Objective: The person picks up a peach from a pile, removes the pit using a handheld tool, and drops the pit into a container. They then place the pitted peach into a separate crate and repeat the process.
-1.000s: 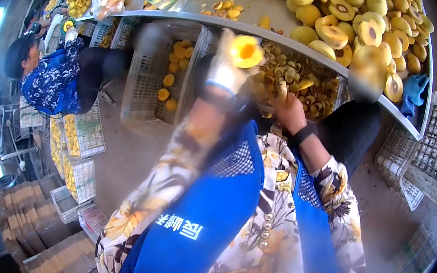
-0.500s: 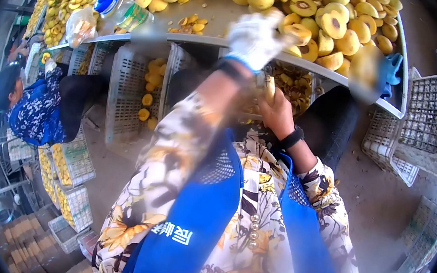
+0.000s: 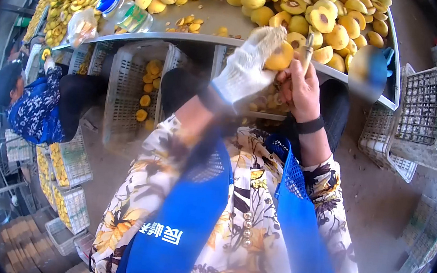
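Note:
My left hand [image 3: 249, 66], in a white knit glove, is closed around a yellow peach [image 3: 280, 57] just over the near edge of the metal table [image 3: 206, 12]. Bare, my right hand [image 3: 301, 89] grips a slim tool with a pale wooden handle [image 3: 306, 60] that points up and away. The right fingertips are right at the peach's side; the tool's working end is hidden. Beyond both hands lies a heap of halved yellow peaches [image 3: 320, 18], some with brown pit hollows. Below the hands, cut pieces [image 3: 266, 101] show in a crate.
A blue-capped plastic bottle [image 3: 127, 13] and a clear bag [image 3: 83, 27] lie along the table edge. White crates stand at left [image 3: 120, 92] and right [image 3: 426, 107]. A co-worker [image 3: 43, 98] in a blue patterned top sits at far left, beside peach-filled crates [image 3: 71, 159].
My left hand has come back from the table's heap and now holds a peach near my right hand. My right hand has risen with the tool, its handle turned upward.

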{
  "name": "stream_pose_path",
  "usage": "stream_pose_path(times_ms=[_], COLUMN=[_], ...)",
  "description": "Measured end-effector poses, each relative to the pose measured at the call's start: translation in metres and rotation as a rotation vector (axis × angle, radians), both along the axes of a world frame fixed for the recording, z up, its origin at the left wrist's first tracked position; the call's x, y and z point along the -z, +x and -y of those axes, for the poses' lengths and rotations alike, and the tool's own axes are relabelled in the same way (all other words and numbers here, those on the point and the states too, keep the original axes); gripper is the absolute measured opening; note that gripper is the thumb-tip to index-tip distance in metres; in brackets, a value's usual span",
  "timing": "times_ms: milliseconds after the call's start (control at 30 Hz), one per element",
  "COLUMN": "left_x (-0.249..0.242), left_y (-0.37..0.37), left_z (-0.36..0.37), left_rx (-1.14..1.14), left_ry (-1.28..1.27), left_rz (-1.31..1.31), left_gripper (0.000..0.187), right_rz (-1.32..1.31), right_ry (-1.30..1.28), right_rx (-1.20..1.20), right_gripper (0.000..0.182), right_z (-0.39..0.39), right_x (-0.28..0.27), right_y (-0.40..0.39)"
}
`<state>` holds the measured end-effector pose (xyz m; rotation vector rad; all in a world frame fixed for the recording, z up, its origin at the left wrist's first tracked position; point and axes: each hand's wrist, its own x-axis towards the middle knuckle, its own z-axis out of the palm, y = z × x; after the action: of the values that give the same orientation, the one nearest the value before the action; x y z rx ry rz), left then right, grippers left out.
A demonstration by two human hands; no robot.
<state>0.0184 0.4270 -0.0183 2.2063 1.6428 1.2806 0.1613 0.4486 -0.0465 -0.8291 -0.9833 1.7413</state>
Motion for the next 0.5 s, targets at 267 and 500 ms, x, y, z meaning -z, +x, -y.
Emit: stream_pose_path(times_ms=[267, 500], left_x=[-0.007, 0.031], left_y=[0.004, 0.004], left_z=[0.057, 0.045], left_rx=[0.299, -0.103], left_ry=[-0.545, -0.358], left_rz=[1.569, 1.419], left_gripper=[0.042, 0.037], right_rz=[0.025, 0.879], right_ry=[0.254, 0.504], right_rx=[-0.083, 0.023], right_gripper=[0.029, 0.035], right_z=[0.030, 0.041], right_x=[-0.013, -0.012], right_y=[-0.009, -0.014])
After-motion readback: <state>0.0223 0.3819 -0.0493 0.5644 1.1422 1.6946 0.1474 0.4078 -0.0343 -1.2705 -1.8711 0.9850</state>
